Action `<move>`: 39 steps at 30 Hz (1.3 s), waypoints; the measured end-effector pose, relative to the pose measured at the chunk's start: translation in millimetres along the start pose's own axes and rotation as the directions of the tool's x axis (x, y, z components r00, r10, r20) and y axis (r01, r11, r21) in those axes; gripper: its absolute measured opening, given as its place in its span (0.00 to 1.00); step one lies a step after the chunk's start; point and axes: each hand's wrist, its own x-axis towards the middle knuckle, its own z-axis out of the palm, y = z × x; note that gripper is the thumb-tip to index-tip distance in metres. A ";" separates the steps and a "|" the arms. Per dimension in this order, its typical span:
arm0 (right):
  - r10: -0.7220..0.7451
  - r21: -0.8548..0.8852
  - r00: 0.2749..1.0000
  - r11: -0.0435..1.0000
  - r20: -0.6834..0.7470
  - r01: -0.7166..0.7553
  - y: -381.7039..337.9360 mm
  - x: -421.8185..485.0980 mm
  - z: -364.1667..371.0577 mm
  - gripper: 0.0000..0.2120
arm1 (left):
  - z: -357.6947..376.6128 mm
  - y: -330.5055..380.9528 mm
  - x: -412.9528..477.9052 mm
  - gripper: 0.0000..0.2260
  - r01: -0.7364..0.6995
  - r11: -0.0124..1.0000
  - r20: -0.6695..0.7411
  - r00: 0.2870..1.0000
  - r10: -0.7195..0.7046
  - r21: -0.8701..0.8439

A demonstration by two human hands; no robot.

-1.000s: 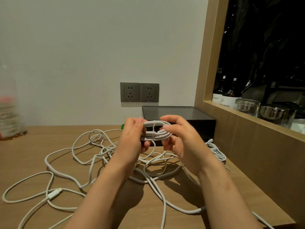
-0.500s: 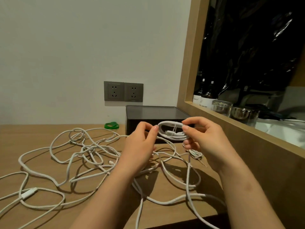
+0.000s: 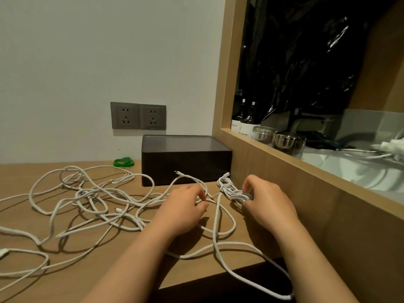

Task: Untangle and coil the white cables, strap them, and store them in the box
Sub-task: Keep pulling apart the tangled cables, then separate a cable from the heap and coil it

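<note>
Here my right hand (image 3: 270, 203) clamps the bundle (image 3: 229, 190) at one o'clock, near the box (image 3: 185, 165) for storing, while my left hand (image 3: 183, 207) pinches a loose cable (image 3: 216, 221), probably to untangle next.

Surface finishes, as seen.
Matt wood-grain table (image 3: 98, 270); white cables (image 3: 102, 193) matt, faintly textured sheath; box (image 3: 185, 165) dark, matt sides, dull-sheen lid; sockets (image 3: 138, 116) grey satin plastic; black film (image 3: 306, 51) glossy, crinkled.

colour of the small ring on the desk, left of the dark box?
The ring is bright green; shows best in the head view.
</note>
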 end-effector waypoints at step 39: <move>-0.372 0.156 0.879 0.928 0.299 0.339 -152.4 15.0 73.3 0.15 | -95.8 -131.8 -60.2 0.16 0.239 0.907 -0.142 0.969 -0.201 0.347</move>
